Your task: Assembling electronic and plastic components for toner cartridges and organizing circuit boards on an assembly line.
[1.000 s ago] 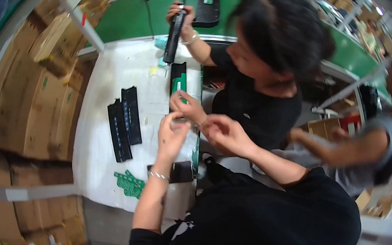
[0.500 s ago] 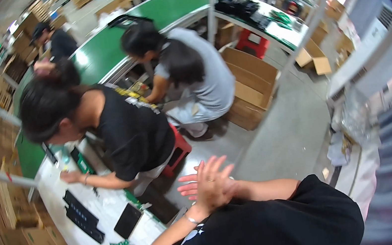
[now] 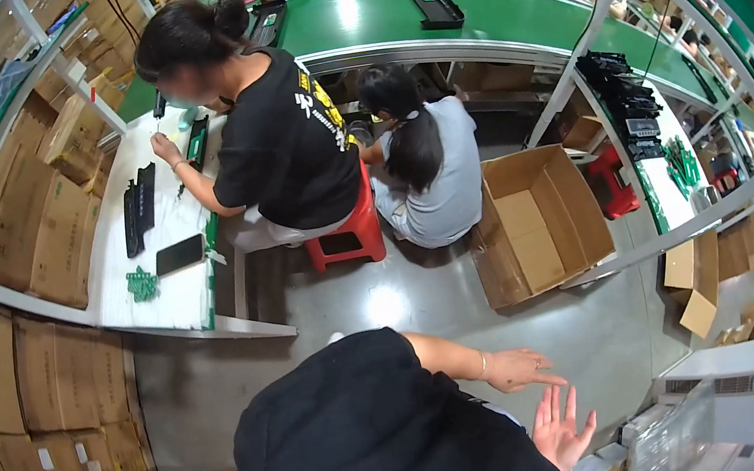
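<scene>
My left hand [image 3: 518, 370], with a bracelet at the wrist, stretches across to the right with its fingers extended. Just below it, my right hand [image 3: 564, 431] is turned palm up, fingers spread. The left fingertips come close to the right ones; I cannot tell whether they touch. Both hands are bare and hold nothing. They are over the grey floor, nearest to a clear plastic-covered stack [image 3: 665, 436] at the lower right. The right forearm is mostly hidden by my black shirt.
Ahead, one person in black [image 3: 282, 143] works at a white table [image 3: 131, 304] holding a phone [image 3: 180, 254] and green circuit boards [image 3: 142, 285]. Another person [image 3: 430, 165] crouches beside an open carton [image 3: 548, 255]. A green conveyor [image 3: 520, 18] runs behind; stacked cartons [image 3: 60, 376] line the left.
My hands, earlier pressed together one over the other, are now drawn partly apart. My view and body have turned to the right, and the hands appear further right.
</scene>
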`<action>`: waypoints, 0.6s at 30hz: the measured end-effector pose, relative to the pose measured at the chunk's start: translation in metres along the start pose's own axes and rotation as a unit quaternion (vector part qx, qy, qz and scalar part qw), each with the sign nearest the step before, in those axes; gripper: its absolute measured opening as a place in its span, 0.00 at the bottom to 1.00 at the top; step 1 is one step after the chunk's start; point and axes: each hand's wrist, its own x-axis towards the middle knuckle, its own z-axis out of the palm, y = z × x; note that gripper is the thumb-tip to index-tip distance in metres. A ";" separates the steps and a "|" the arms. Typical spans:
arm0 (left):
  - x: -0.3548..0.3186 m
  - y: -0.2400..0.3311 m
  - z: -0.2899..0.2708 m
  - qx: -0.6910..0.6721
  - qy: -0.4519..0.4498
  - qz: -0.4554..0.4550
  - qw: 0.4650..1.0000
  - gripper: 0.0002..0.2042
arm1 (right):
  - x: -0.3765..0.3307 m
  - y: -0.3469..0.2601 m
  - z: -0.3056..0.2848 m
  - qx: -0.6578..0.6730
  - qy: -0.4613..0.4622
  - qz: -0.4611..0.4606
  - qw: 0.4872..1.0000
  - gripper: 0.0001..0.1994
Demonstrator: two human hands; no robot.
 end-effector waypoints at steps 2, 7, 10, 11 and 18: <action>0.026 -0.001 0.017 -0.012 0.018 -0.065 0.998 0.36 | 0.008 -0.045 -0.014 -0.013 -0.012 0.024 1.000 0.28; 0.072 -0.045 0.055 -0.079 -0.127 -0.214 0.965 0.29 | 0.056 -0.125 -0.025 -0.014 0.030 0.003 0.999 0.20; 0.075 -0.098 0.092 -0.112 -0.140 -0.219 0.959 0.25 | 0.091 -0.158 -0.020 -0.029 -0.054 0.046 0.997 0.17; 0.082 -0.109 0.085 -0.124 -0.132 -0.214 0.960 0.24 | 0.105 -0.169 -0.015 -0.028 -0.053 0.039 0.997 0.16; 0.241 -0.168 0.044 -0.181 -0.134 -0.403 0.887 0.21 | 0.136 -0.328 -0.028 -0.069 0.047 -0.096 0.992 0.12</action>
